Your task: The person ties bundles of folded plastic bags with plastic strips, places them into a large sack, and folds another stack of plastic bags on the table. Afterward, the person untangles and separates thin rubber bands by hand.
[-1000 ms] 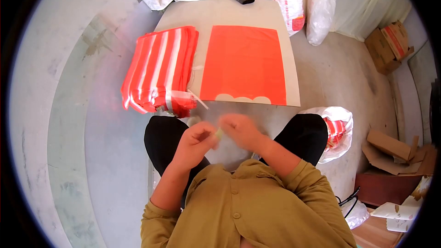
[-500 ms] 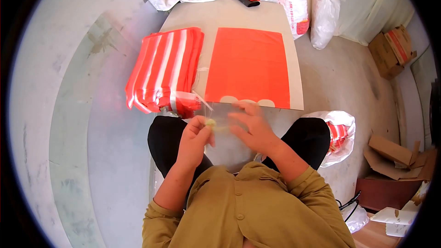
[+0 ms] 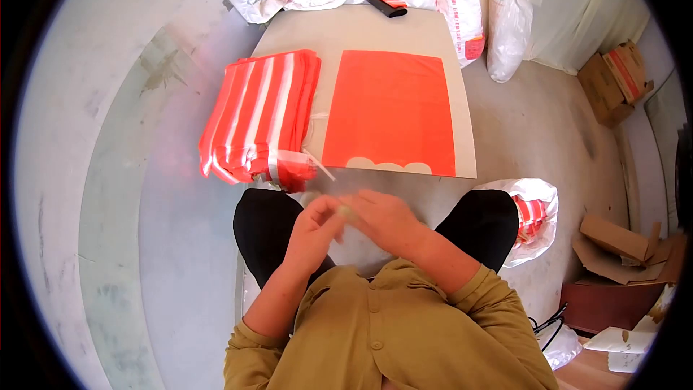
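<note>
My left hand (image 3: 315,227) is closed in a pinch in front of my lap, around a small pale yellow-green thing (image 3: 347,213) of a kind I cannot make out. Right against it is my right hand (image 3: 386,220), its fingers over the left fingertips and partly smeared by motion. Beyond my hands, an orange-red flat sheet (image 3: 390,112) with a scalloped near edge lies on a beige board (image 3: 464,130). To its left rests a stack of red-and-white striped bags (image 3: 256,115), with a pale strip (image 3: 319,165) sticking out near its front corner.
A black-and-striped item (image 3: 381,1) lies at the board's far edge, before several white sacks (image 3: 456,14). Right of my knee stands a white bag (image 3: 550,220) with striped pieces inside. Cardboard boxes (image 3: 613,83) and an opened carton (image 3: 621,249) are at the right.
My right hand has moved left and now meets my left hand; before, they were apart with a faint clear strand between them. The camera view has shifted slightly.
</note>
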`<state>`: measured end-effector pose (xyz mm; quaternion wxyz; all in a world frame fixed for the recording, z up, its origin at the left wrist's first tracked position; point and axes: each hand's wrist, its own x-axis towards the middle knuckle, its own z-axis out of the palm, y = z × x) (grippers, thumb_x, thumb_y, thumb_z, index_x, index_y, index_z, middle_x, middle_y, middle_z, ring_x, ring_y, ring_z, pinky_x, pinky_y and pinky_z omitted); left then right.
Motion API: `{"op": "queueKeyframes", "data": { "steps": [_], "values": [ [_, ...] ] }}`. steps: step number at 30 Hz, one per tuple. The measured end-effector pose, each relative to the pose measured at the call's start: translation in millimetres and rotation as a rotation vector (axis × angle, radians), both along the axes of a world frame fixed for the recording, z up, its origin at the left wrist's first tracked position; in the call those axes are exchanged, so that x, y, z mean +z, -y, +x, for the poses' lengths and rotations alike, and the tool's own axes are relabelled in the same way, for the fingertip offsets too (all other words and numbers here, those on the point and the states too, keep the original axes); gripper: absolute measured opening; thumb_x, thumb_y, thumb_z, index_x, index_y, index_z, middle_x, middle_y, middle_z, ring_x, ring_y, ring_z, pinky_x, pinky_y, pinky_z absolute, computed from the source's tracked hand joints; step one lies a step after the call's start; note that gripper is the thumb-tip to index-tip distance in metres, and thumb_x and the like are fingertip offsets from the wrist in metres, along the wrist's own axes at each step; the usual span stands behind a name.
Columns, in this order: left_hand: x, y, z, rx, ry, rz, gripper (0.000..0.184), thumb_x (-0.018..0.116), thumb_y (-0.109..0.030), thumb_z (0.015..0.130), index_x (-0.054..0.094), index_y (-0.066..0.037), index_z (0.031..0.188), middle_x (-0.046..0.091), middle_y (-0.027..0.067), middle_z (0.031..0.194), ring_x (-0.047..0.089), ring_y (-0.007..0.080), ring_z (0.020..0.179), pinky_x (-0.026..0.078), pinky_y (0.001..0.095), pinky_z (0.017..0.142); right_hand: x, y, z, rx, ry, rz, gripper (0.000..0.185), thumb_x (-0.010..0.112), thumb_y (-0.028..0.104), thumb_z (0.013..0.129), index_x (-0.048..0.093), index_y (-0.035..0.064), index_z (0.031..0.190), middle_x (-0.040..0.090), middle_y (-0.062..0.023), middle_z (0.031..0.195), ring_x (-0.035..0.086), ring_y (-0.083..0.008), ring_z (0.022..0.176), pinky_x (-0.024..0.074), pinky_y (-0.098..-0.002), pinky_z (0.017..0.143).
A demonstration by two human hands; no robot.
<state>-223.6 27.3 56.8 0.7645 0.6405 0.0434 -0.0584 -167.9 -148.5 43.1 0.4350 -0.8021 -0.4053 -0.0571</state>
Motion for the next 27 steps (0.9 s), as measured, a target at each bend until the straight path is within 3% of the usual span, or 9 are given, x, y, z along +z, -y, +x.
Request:
{"op": "queueKeyframes", "data": {
  "steps": [4,9,16,19,22,27],
  "values": [
    [-5.6,-4.4,1.8,0.0,-0.009,-0.013,0.01,0.055,-0.015,0.101,0.055,-0.006,0.098,0.059,0.0012,0.076,0.054,0.009,0.061,0.043,0.0218,0.058,5.6,4.9,3.8,-0.013,0.028,-0.021,0.013,0.065,0.018,0.091,0.058,0.0078,0.093,0.056,-0.0096,0.084,0.059,-0.031,0.077,0.0473,-0.0404,0.064],
    [0.9,-4.1,3.0,-0.023,0.001,-0.001,0.011,0.054,-0.017,0.102,0.055,-0.007,0.099,0.058,0.0014,0.076,0.054,0.0093,0.062,0.044,0.0224,0.059,7.1,5.8,3.9,0.024,-0.026,-0.002,0.015,0.06,0.021,0.095,0.056,0.0069,0.091,0.056,-0.0102,0.086,0.058,-0.0329,0.078,0.0468,-0.0411,0.065],
    [-3.6,-8.7,1.7,-0.092,-0.125,-0.309,0.009,0.054,-0.015,0.102,0.055,-0.007,0.099,0.058,0.0022,0.08,0.058,0.0112,0.068,0.048,0.0257,0.061,-2.5,7.2,3.0,0.124,-0.418,0.249,0.022,0.052,0.023,0.101,0.055,0.0032,0.093,0.055,-0.0143,0.088,0.056,-0.0339,0.081,0.046,-0.0391,0.073],
    [-7.3,-9.4,1.6,-0.138,-0.131,-0.315,0.009,0.054,-0.015,0.102,0.055,-0.007,0.099,0.058,0.0022,0.081,0.058,0.0117,0.068,0.049,0.027,0.062,-1.4,10.4,4.2,0.127,-0.442,0.175,0.023,0.051,0.023,0.101,0.055,0.0018,0.092,0.055,-0.0145,0.086,0.055,-0.0319,0.08,0.0458,-0.0376,0.073],
    [-10.7,-9.5,0.7,-0.144,-0.1,-0.291,0.009,0.054,-0.016,0.102,0.055,-0.007,0.1,0.059,0.0024,0.081,0.058,0.0119,0.068,0.05,0.0277,0.062,1.4,9.1,2.0,0.111,-0.438,0.207,0.017,0.051,0.012,0.099,0.053,0.0002,0.088,0.05,-0.0115,0.08,0.047,-0.0246,0.072,0.0436,-0.0333,0.069],
    [-9.0,-6.8,-0.1,-0.076,-0.049,-0.268,0.008,0.053,-0.015,0.103,0.055,-0.006,0.102,0.058,0.0025,0.081,0.057,0.0119,0.068,0.05,0.0279,0.063,-5.4,13.0,2.8,0.12,-0.6,0.235,0.02,0.052,0.014,0.098,0.054,0.0012,0.082,0.049,-0.0064,0.077,0.046,-0.0154,0.071,0.0418,-0.03,0.065]
  ]
}}
